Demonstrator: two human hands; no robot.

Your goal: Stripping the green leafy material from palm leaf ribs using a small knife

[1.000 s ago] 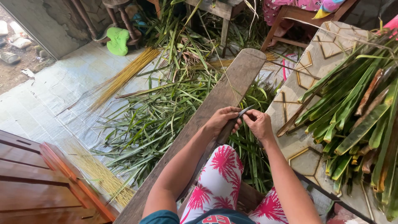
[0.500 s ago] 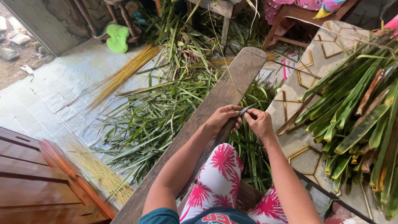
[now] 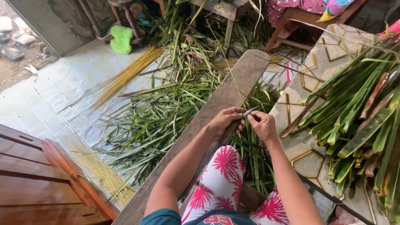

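Green leaf strips littered the floor around a long wooden plank [image 3: 225, 104], above which the left hand [image 3: 225, 121] clamped a knife [image 3: 236, 124] pointing toward two o'clock, the right hand [image 3: 263, 125] pinching a thin leaf rib [image 3: 227, 62] at its tip.

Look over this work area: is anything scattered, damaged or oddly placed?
Yes. Green leaf strips lie strewn across the tiled floor beside the wooden plank, pointing every way, while the yellow sticks lie bundled. A green sandal lies alone near the doorway.
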